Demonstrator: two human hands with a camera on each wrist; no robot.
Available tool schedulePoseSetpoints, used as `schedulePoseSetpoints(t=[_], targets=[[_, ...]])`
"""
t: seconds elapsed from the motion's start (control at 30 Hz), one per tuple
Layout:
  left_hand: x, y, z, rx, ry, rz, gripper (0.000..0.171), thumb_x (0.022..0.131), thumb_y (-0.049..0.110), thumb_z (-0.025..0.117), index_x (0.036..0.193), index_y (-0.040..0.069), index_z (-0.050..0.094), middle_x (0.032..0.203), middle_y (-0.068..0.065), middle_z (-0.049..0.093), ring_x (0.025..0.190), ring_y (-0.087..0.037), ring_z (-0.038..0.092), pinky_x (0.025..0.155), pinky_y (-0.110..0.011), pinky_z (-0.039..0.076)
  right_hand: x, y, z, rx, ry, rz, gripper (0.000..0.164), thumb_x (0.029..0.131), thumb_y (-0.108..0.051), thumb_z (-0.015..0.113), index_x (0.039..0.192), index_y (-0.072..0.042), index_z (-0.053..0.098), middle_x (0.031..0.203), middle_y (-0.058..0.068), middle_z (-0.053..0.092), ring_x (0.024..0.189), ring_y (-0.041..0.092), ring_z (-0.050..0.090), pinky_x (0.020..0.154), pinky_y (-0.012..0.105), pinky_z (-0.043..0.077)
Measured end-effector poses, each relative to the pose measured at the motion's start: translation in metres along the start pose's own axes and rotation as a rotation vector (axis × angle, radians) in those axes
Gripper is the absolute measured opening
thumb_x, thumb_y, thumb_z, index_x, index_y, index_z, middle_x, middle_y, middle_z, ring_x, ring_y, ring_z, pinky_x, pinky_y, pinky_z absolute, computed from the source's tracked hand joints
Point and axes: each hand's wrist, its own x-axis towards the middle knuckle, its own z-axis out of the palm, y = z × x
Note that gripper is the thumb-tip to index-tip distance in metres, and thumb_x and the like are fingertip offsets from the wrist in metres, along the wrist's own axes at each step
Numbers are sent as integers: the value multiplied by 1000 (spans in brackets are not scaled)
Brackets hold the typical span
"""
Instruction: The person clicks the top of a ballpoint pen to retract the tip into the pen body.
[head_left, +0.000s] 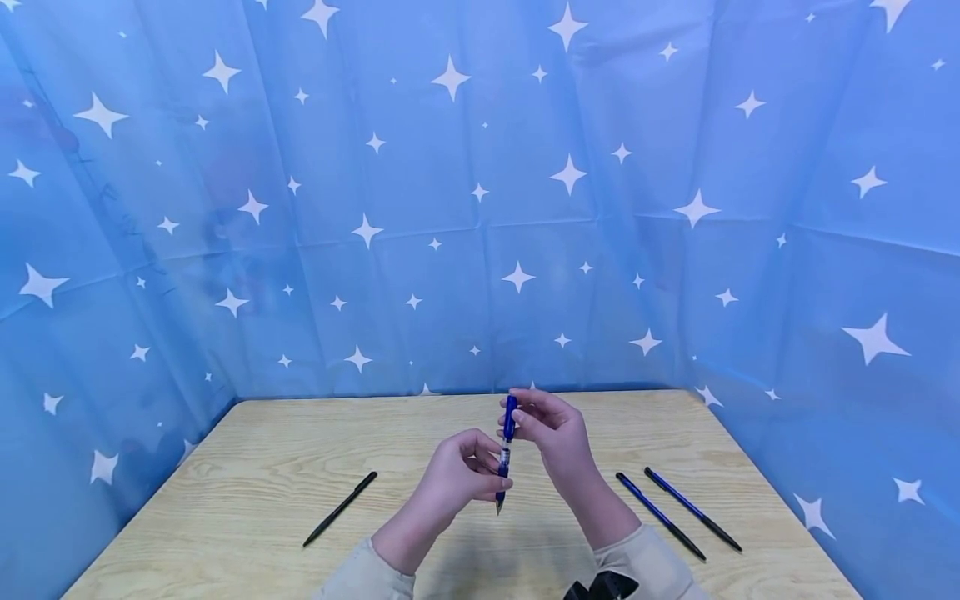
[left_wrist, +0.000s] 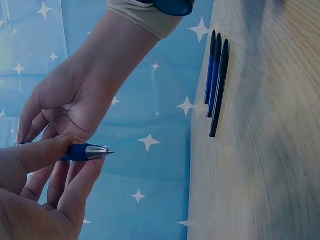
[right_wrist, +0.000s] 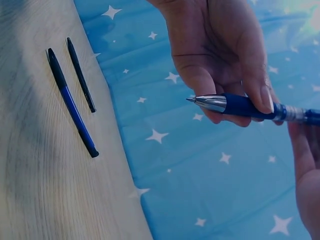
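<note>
A blue pen point(head_left: 506, 454) with a clear middle section and a metal tip is held upright over the table, its point downward. Near that tip, my left hand point(head_left: 457, 475) pinches the grip section between thumb and fingers. Higher up, my right hand point(head_left: 558, 433) holds the blue top end between thumb and fingers. In the right wrist view the pen's metal cone point(right_wrist: 212, 102) shows with its fine writing point out. The left wrist view has the same blue pen point(left_wrist: 82, 152) partly hidden behind the left thumb.
On the wooden table point(head_left: 262, 442), a black pen point(head_left: 340, 508) lies to the left. Two blue pens with black ends, one point(head_left: 660, 515) beside the other point(head_left: 693, 508), lie side by side on the right. A blue star-patterned curtain point(head_left: 480, 317) surrounds the table's back and sides.
</note>
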Motion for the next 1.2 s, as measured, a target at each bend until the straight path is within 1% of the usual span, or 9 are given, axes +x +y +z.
schedulePoseSetpoints(t=[0.1,0.17,0.37,0.5,0.67,0.73,0.9,1.03,1.2], targets=[[-1,2,0,10,7,6,32,72,-13,79,98,0,65,81,-7,61,72,-18,64,63,-37,59,0,-1,0,-6,1,-5,27,94,-4,64,117,10,62,110,30,62,89,28,68,78,47,56],[-1,2,0,10,9,7,32,72,-13,79,98,0,65,81,-7,60,72,-18,64,63,-37,59,1,-1,0,-10,-1,-7,30,94,-3,63,118,13,59,109,29,63,89,27,69,78,47,56],[0,2,-2,29,0,-9,33,73,-12,79,100,1,65,83,-7,61,74,-18,63,64,-38,59,1,-1,-2,-35,-6,-14,36,94,-4,64,120,18,54,105,17,67,88,26,69,77,41,57],[-2,4,-4,60,-16,-15,33,75,-9,79,103,1,64,86,-8,62,75,-19,63,65,-37,59,1,-3,-3,-56,-7,-15,34,93,-6,66,119,15,57,104,17,68,88,23,68,75,39,58],[-3,7,-5,91,-49,-2,37,76,-7,79,109,2,64,88,-9,62,77,-19,64,66,-36,59,2,-6,-5,-86,-20,-3,32,92,-6,67,122,4,60,109,22,66,94,25,67,78,41,57],[-4,7,-6,104,-60,11,41,77,-7,78,113,3,63,89,-10,62,77,-20,64,66,-36,59,2,-8,-6,-105,-29,7,34,93,-8,67,125,1,59,111,19,66,97,25,66,80,42,56],[-3,8,-9,131,-90,48,52,78,-9,76,124,9,59,93,-10,61,79,-21,66,64,-37,59,2,-8,-11,-138,-30,30,38,94,-11,67,129,0,58,116,14,62,99,22,64,83,44,55],[-3,6,-12,142,-106,75,57,78,-10,75,128,9,55,94,-10,61,81,-22,66,63,-37,58,0,-5,-18,-142,-28,48,40,94,-12,66,132,0,57,119,16,59,98,23,63,83,48,55],[-4,3,-19,174,-113,104,58,80,-11,72,131,10,52,96,-10,62,83,-23,66,64,-37,58,-4,0,-28,-193,-41,79,40,95,-10,64,132,0,56,117,19,60,96,23,65,80,42,56]])
